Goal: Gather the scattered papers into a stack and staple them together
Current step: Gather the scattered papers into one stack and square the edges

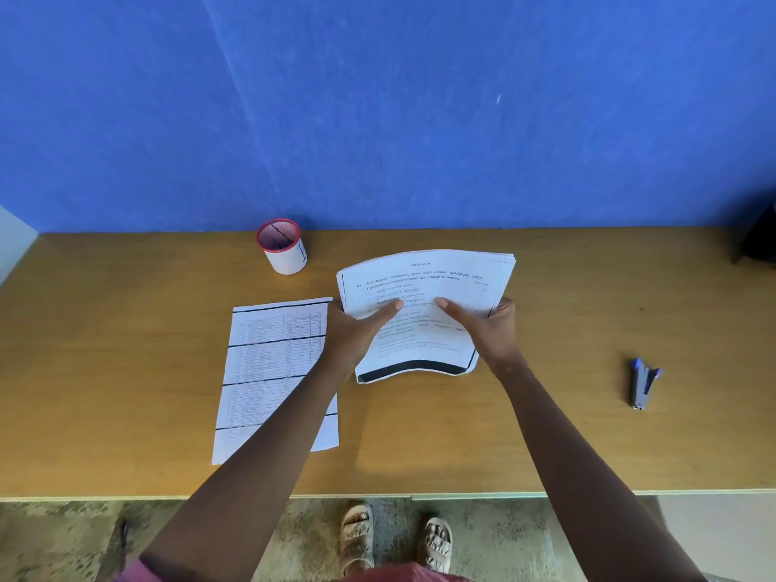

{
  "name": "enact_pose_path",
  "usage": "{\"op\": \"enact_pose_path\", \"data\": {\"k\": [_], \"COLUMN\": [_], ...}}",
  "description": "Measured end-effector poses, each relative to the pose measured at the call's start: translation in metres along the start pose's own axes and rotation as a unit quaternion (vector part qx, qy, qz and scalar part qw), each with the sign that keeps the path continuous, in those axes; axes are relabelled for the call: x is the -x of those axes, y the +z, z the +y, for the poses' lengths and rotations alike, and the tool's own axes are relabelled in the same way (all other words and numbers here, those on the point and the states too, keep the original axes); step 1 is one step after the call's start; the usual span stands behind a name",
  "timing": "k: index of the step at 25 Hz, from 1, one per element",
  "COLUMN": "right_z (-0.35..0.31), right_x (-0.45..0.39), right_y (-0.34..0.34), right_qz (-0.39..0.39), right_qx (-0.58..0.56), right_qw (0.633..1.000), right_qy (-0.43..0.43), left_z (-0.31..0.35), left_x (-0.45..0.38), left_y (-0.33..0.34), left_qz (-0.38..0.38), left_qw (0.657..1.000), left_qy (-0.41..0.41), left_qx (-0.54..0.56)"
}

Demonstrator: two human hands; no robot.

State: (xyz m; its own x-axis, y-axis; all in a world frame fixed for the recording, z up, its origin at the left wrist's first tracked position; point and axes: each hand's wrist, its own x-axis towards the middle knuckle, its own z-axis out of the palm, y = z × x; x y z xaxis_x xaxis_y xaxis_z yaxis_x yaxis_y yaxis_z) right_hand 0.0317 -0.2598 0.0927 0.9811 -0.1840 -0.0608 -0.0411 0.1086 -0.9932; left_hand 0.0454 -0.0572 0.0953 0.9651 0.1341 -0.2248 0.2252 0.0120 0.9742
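Single view: head-worn, wide-angle, looking forward and steeply down, close over the counter [126, 329]; wall [378, 98] beyond.

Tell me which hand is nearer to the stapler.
Right. The right hand grips the right edge of the paper stack, on the side where the stapler lies, apart from it on the table. The left hand holds the stack's left edge, farther off.
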Motion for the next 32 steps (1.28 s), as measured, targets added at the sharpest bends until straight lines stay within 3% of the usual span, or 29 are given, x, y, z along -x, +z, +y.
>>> {"op": "enact_pose_path", "data": {"k": [7,13,18,26,32], "right_z": [-0.022,-0.033,-0.039,-0.004,0.003], "right_x": [0.005,0.006,0.005,0.006,0.004], "right_y": [0.007,0.015,0.019,0.001,-0.001], "right_qz": [-0.002,0.038,0.094,-0.001,0.015], "right_qx": [-0.021,-0.075,-0.092,-0.015,0.002], "right_qw": [0.999,0.995,0.991,1.000,1.000], "right_qy": [-0.034,-0.057,-0.003,0.002,0.015], "left_z": [0.029,0.035,0.032,0.016,0.011], "left_x": [0.009,0.006,0.004,0.003,0.003], "left_y": [-0.003,-0.003,-0.002,-0.004,-0.001], "left_qz": [0.015,-0.023,-0.034,-0.026,-0.019], "left_qw": [0.998,0.987,0.987,0.995,0.998], "left_qy": [0.035,0.033,0.002,0.025,0.029], "left_qx": [0.055,0.157,0.160,0.089,0.046]}}
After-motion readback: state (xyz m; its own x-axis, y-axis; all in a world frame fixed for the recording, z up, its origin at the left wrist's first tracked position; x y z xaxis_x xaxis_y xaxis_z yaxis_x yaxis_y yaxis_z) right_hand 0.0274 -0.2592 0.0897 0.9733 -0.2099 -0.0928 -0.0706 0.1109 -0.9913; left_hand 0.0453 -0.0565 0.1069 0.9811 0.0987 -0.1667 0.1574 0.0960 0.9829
